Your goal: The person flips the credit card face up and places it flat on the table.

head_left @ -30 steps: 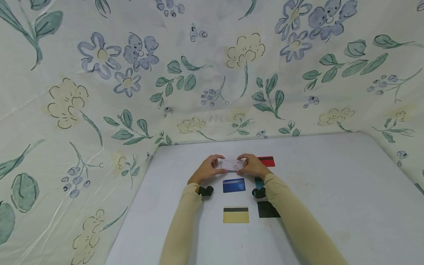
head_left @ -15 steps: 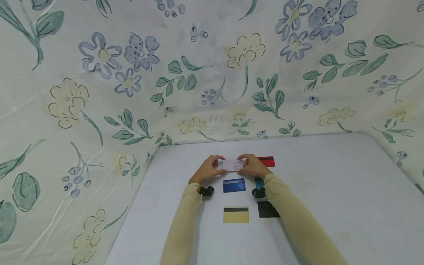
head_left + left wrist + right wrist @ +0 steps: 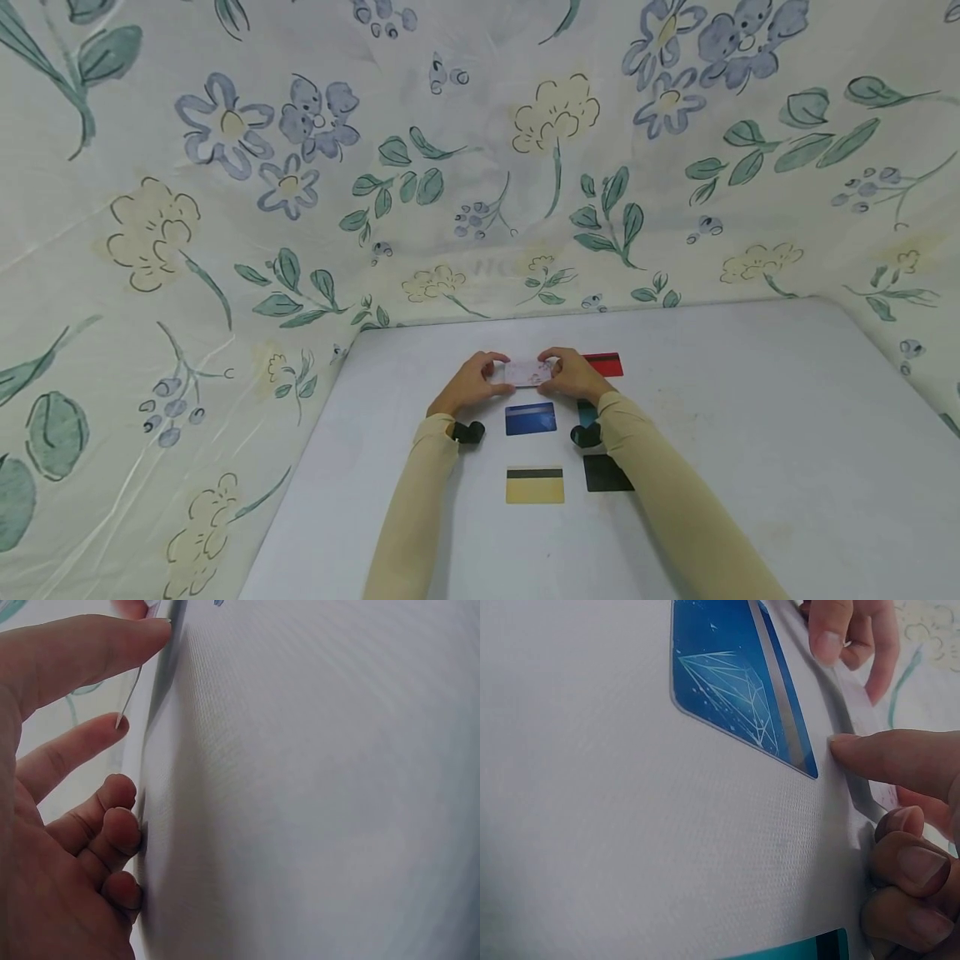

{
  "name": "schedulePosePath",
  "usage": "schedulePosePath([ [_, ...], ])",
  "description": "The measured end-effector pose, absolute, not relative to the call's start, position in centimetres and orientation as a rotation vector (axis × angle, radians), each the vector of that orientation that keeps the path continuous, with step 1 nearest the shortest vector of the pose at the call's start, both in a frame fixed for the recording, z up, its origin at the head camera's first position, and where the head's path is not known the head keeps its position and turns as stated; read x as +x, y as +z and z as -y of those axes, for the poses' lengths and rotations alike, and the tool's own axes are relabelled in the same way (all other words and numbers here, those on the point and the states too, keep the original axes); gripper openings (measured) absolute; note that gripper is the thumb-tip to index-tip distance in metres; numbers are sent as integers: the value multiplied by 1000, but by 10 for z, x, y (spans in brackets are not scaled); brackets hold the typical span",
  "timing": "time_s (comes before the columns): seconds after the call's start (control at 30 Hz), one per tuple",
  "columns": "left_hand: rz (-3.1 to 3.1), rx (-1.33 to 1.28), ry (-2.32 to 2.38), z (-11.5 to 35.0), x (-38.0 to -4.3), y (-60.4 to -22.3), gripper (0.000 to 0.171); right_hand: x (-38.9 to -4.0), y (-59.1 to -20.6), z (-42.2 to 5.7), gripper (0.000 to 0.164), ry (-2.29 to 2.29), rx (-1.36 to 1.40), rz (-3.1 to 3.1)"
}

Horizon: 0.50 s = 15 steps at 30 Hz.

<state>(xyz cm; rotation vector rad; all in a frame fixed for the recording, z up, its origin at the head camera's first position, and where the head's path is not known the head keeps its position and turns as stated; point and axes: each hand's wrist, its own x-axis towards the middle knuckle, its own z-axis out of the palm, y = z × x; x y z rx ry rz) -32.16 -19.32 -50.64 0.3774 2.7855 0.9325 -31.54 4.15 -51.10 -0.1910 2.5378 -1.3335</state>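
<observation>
A pale pink-and-white card (image 3: pixel 527 373) lies between my two hands near the far side of the white table. My left hand (image 3: pixel 471 383) pinches its left end between thumb and index finger; the left wrist view shows the card's thin edge (image 3: pixel 129 697) between them. At the opposite end my right hand (image 3: pixel 576 378) grips the card, thumb on the near edge. In the right wrist view a shadow runs along the card (image 3: pixel 864 724), so that edge seems slightly raised. Just nearer to me is a blue card (image 3: pixel 530 419) with a silver stripe.
Beside my right hand, a red card (image 3: pixel 606 364) is partly covered. A teal card (image 3: pixel 585 413) and a black card (image 3: pixel 606 473) show partly from under my right wrist and sleeve. Nearest me lies a gold card (image 3: pixel 535 487). Flower-printed cloth (image 3: pixel 480 283) rises behind the table (image 3: pixel 750 433).
</observation>
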Motion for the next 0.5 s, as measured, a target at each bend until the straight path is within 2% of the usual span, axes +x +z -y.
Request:
schedulePosePath([
  [0.5, -2793, 372, 892, 193, -323, -507, 57, -316, -511, -42, 57, -1314, -207, -2542],
])
